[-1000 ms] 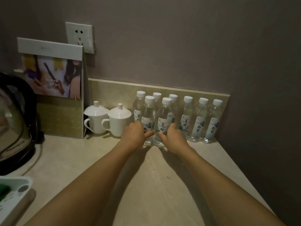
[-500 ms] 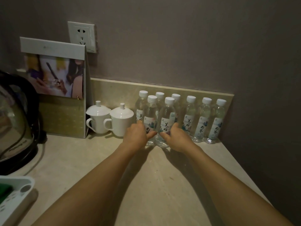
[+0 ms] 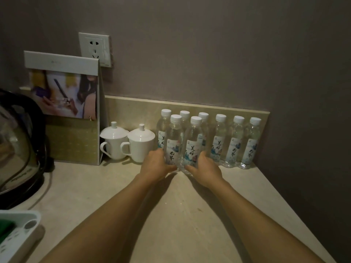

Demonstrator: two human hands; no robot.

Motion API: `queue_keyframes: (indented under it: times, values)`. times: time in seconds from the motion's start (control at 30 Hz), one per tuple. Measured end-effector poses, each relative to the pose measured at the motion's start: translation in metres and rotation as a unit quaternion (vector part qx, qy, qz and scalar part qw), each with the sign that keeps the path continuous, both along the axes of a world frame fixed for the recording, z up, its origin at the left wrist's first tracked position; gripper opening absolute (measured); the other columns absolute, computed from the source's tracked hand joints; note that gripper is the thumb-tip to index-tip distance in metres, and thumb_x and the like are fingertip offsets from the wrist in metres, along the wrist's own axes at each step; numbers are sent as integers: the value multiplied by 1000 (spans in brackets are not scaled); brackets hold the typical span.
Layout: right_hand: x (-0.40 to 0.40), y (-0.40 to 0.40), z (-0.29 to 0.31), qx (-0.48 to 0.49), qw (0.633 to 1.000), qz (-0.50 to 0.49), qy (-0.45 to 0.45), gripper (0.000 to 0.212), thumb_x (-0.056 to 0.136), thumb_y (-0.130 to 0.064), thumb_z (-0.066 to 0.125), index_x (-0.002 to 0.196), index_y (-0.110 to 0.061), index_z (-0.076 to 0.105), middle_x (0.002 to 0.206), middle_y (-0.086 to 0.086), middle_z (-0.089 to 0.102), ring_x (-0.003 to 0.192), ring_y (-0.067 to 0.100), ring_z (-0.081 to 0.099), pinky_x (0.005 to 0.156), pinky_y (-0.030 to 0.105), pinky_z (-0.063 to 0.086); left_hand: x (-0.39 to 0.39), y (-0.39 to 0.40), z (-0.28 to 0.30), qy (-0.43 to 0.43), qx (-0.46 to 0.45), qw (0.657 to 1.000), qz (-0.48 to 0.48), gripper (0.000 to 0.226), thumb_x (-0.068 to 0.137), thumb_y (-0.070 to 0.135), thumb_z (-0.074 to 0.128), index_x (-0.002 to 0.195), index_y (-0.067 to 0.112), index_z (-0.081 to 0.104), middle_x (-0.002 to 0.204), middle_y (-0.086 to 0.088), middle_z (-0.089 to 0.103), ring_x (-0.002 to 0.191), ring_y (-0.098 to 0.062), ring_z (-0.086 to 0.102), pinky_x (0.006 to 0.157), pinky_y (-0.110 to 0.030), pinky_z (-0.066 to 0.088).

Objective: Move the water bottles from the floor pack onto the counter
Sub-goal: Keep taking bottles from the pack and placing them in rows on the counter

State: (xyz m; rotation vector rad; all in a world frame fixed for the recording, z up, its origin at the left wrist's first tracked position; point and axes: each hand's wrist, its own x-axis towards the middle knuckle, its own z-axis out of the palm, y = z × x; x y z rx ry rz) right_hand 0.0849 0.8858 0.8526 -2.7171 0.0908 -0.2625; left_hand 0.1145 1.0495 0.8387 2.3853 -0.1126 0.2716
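Both hands have barely shifted over the last second: left hand [image 3: 157,164] grips one front water bottle [image 3: 173,143], right hand [image 3: 204,168] grips the other front bottle [image 3: 192,146], both standing on beige worktop [image 3: 171,215] before back row [image 3: 235,141]. Placement nearly done. Grey wall, dim room.

Two bare forearms reach forward side by side from the lower edge of the head view, converging toward the middle. The left hand [image 3: 155,166] curls its fingers around one side of what it holds, thumb pointing inward, while the right hand [image 3: 206,168] mirrors it, thumb extended toward the left. Both grips sit low, wrists nearly level, knuckles up.
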Motion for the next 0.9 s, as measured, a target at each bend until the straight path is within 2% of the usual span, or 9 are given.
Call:
queue_keyframes:
  times: [0.13, 0.57, 0.9]
  values:
    - [1, -1, 0, -5, 1000, 10, 0, 49, 92, -44, 58, 120, -8, 41, 121, 12, 60, 109, 32, 59, 86, 42, 52, -1, 0, -2, -4, -10, 1000, 0, 52, 71, 32, 86, 113, 12, 62, 112, -4, 70, 100, -22, 67, 87, -37, 57]
    - [-3, 1, 3, 16, 1000, 9, 18, 49, 93, -41, 57, 124, -6, 39, 126, 13, 58, 114, 32, 57, 90, 43, 50, -5, -3, -3, -7, -2, 1000, 10, 51, 72, 37, 84, 111, 14, 60, 113, -5, 69, 102, -25, 67, 88, -45, 58]
    - [-9, 7, 7, 57, 997, -11, 41, 51, 92, -41, 59, 127, -9, 40, 130, 12, 57, 118, 31, 56, 96, 46, 49, -12, -1, 6, 14, 18, 1000, -6, 50, 73, 35, 83, 113, 13, 62, 111, -5, 69, 99, -24, 67, 86, -40, 58]
